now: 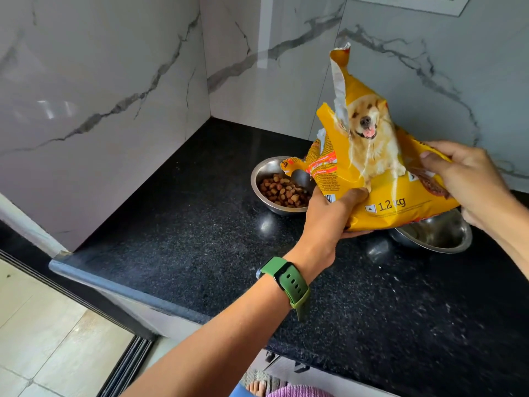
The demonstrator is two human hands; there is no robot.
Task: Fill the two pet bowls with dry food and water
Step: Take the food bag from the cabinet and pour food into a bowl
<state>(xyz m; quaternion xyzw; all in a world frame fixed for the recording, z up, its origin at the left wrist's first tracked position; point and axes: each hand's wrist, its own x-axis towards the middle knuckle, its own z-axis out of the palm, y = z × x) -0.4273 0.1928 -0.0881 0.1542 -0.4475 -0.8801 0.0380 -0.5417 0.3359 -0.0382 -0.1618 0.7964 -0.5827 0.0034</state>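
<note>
Gripping the food bag [380, 179] at both lower corners, left hand [329, 213] nearer kibble bowl [259, 179]; right hand [463, 181] above empty bowl [438, 239]; bag mouth tilts left.

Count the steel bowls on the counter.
2. One bowl holds kibble, left of the yellow food bag. The other bowl sits right, partly hidden under the bag, contents unclear. More could hide behind the bag.

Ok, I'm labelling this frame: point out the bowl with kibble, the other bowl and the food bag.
bowl with kibble [259, 170]: head view, left rim.
other bowl [438, 239]: head view, inner wall.
food bag [400, 206]: head view, yellow front.
</note>
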